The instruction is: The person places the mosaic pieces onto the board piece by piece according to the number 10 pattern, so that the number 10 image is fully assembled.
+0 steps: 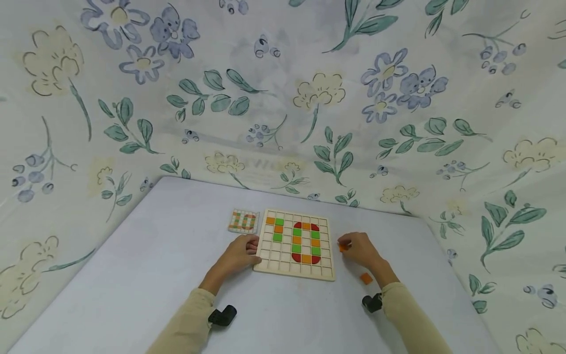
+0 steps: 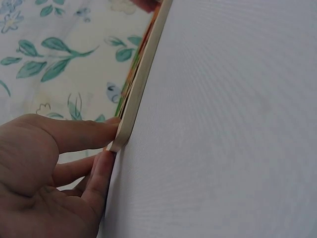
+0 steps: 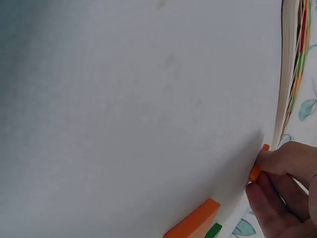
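Observation:
A wooden grid board [image 1: 285, 269] lies on the table with red, orange and green tiles set in its cells. My left hand [image 1: 240, 253] grips the board at its left edge near the front corner; in the left wrist view the thumb [image 2: 89, 135] lies on the board's rim with fingers at the side. To the right of the board, my right hand [image 1: 360, 248] pinches a small orange tile [image 3: 255, 172] between thumb and fingers, close to the tabletop. A second orange tile [image 1: 366, 279] rests on the table by the right wrist.
A small pattern card [image 1: 235, 227] with a matching coloured design lies beyond the left hand, beside the board. In the right wrist view a green piece [image 3: 214, 231] shows next to the loose orange tile. Flowered cloth [image 1: 283, 98] rises behind the white table [image 1: 177, 231].

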Available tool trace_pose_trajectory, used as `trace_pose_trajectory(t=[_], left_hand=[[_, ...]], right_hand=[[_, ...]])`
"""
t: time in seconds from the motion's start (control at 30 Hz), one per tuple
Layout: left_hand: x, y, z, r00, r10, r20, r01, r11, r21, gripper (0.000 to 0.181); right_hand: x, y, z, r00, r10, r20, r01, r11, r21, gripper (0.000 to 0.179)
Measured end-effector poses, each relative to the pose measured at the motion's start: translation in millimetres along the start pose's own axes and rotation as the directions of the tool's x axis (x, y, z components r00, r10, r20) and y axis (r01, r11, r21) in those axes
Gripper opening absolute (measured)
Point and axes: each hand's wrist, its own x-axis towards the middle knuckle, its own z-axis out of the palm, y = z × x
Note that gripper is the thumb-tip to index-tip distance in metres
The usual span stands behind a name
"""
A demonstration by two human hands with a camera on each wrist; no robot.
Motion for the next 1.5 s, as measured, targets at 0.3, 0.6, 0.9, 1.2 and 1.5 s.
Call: trace_pose_trajectory(t=[0.3, 0.6, 0.9, 1.2, 1.5], left_hand=[[0.5, 0.9, -0.8, 1.0, -0.016, 0.002, 0.016, 1.0, -0.006, 0.061], [0.7, -3.1, 1.2, 1.0, -0.011, 0.01, 0.012, 1.0, -0.026, 0.061], [-0.6, -3.1, 2.0, 1.0, -0.001, 0.016, 0.001, 1.0, -0.014, 0.061], [2.3, -1.1, 0.9, 1.0, 0.005, 0.03, -0.003, 0.999, -0.047, 0.059], [0.6, 0.6, -2.3, 1.0, -0.004, 0.024, 0.004, 1.0, -0.028, 0.059]], right_hand=[[6.1, -14, 6, 0.995, -0.078, -0.056, 0.078, 0.997, -0.009, 0.029], [21.4, -57, 37, 0.98, -0.196, -0.04, 0.197, 0.98, 0.037, 0.026], [30.6, -111, 60, 0.939, -0.343, 0.004, 0.342, 0.938, 0.059, 0.026], [40.8, -136, 73, 0.937, -0.336, 0.089, 0.335, 0.942, 0.031, 0.025], [39.1, -139, 76, 0.937, -0.337, 0.097, 0.333, 0.942, 0.048, 0.024]])
